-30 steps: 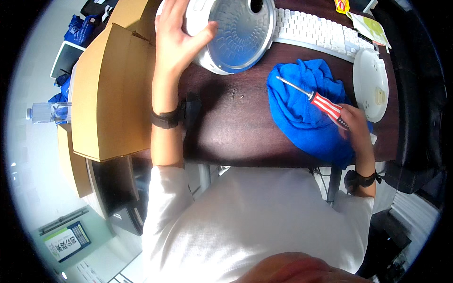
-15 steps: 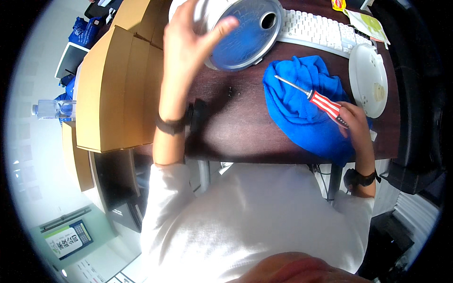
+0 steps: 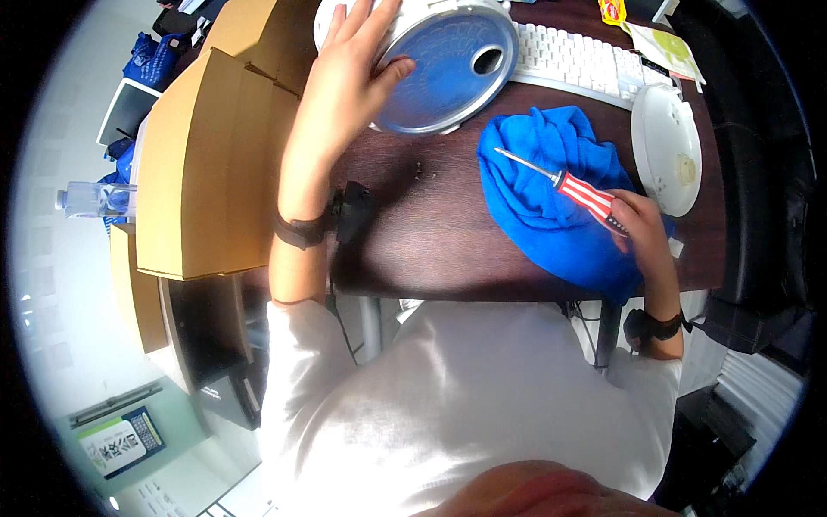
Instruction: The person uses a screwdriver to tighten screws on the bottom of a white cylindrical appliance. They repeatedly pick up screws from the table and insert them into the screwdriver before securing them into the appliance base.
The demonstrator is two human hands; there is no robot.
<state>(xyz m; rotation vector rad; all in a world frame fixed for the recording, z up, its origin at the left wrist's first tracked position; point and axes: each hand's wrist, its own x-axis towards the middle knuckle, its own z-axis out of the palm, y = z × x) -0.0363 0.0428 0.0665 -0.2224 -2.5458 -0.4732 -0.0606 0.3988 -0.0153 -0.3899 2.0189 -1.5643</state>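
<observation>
My right hand [image 3: 639,226] is closed around the red-and-white striped handle of a screwdriver [image 3: 594,200], whose metal shaft points up and left. The screwdriver is over a crumpled blue cloth [image 3: 551,215]. At the far side of the table, my left hand [image 3: 353,73] lies with fingers spread against a round white housing [image 3: 448,10]. Its thumb reaches over the rim of the housing's blue-tinted, clear-looking round face [image 3: 444,77], which has a dark round hole near its right side. Several tiny dark pieces, perhaps screws [image 3: 419,171], lie on the dark table [image 3: 405,228] below the housing.
A white keyboard [image 3: 573,62] is right of the housing. At the table's right stands a white round cover [image 3: 663,146], tilted. Cardboard boxes [image 3: 202,172] rise along the left. A green-and-white packet [image 3: 663,50] and a small yellow-red packet [image 3: 612,11] lie at the far right.
My left hand has moved slightly left and down, its thumb drawn back from over the blue face. The housing looks slightly turned. My right hand has shifted a little with the screwdriver.
</observation>
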